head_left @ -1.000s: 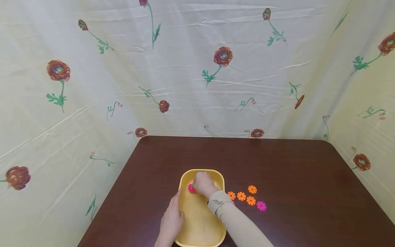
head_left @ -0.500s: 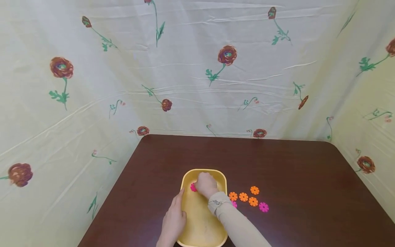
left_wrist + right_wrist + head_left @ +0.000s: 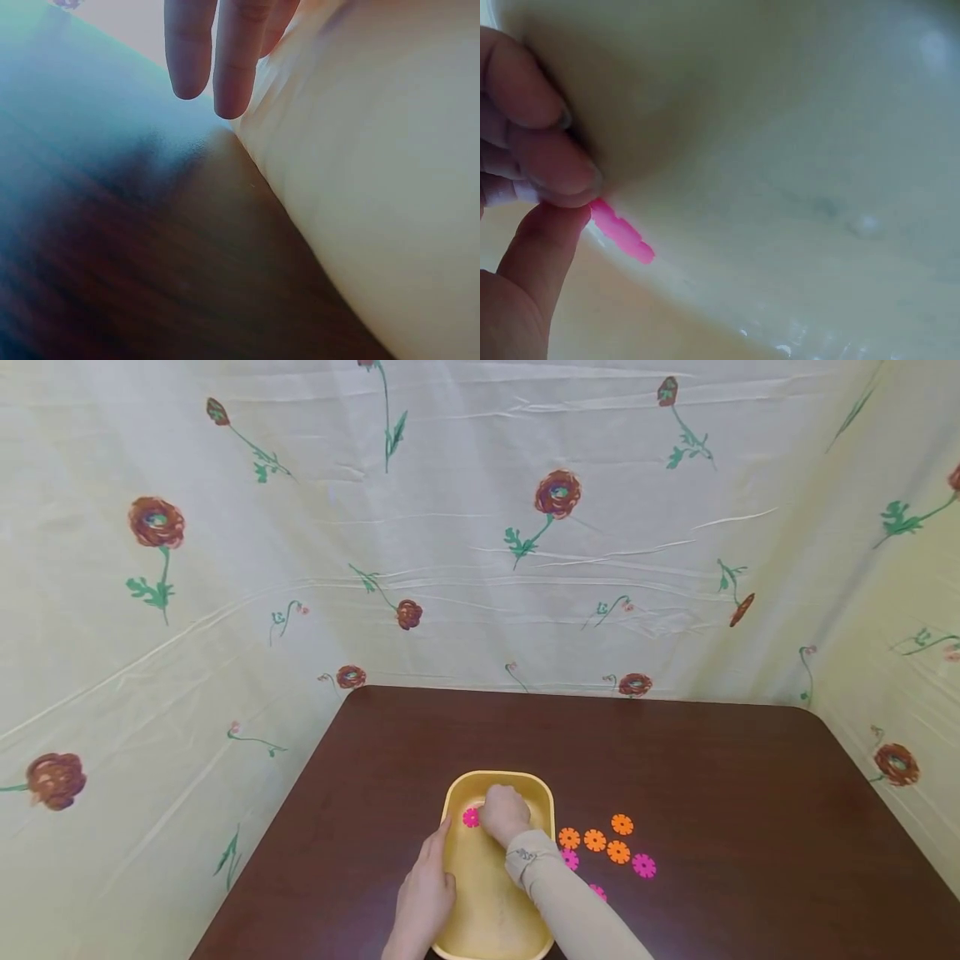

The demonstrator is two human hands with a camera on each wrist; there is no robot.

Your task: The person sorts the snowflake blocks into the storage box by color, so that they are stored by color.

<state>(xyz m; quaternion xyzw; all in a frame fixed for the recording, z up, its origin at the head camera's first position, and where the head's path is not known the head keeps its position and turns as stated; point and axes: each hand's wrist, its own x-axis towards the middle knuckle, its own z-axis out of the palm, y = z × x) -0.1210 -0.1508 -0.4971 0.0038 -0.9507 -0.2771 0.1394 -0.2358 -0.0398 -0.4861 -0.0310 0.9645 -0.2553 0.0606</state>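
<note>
Pink notched disc (image 3: 470,817): flat plastic, toothed edge; you pinch it over the far left of the yellow tray (image 3: 480,893). Tray: rounded rectangular, shallow, near table edge.

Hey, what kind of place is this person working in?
Probably a makeshift recording corner, not a lived-in room: a dark wooden table hemmed in by flowered cloth on three sides, with only a yellow tray and small plastic discs on it.
</note>
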